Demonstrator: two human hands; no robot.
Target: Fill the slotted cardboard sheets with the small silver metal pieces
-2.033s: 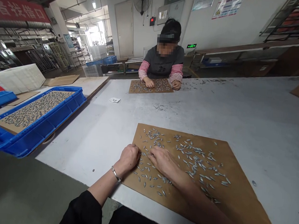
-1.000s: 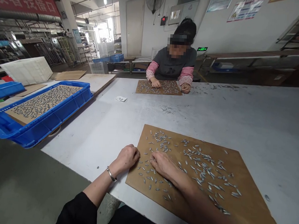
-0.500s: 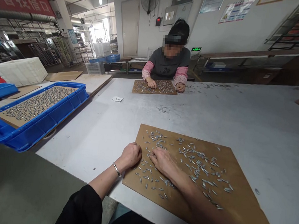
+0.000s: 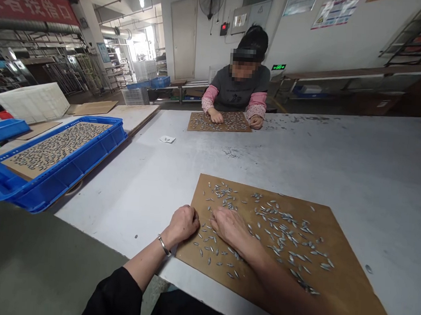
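Observation:
A brown cardboard sheet [image 4: 259, 289] lies on the table in front of me, scattered with many small, pointed, silvery metal pieces [image 4: 281, 228]. My left hand [image 4: 184, 224] rests closed at the sheet's left edge, its fingers curled under so that anything in them is hidden. Over the left part of the sheet, my right hand [image 4: 229, 225] reaches in with bent fingers pressed down among the pieces. Its fingertips are mostly hidden, and what they pinch is too small to make out. Loose pieces lie around both hands.
Across the white table [image 4: 130, 181] a person [image 4: 237, 92] in pink sleeves handles a similar cardboard sheet [image 4: 194, 126]. A blue tray [image 4: 85, 164] with a piece-covered sheet stands at left, near a white crate [image 4: 32, 101]. A small white scrap [image 4: 167, 139] lies farther back.
The view has shifted slightly. My right hand stays over nearly the same spot with a small change in its fingers; my left hand remains curled at the sheet's edge.

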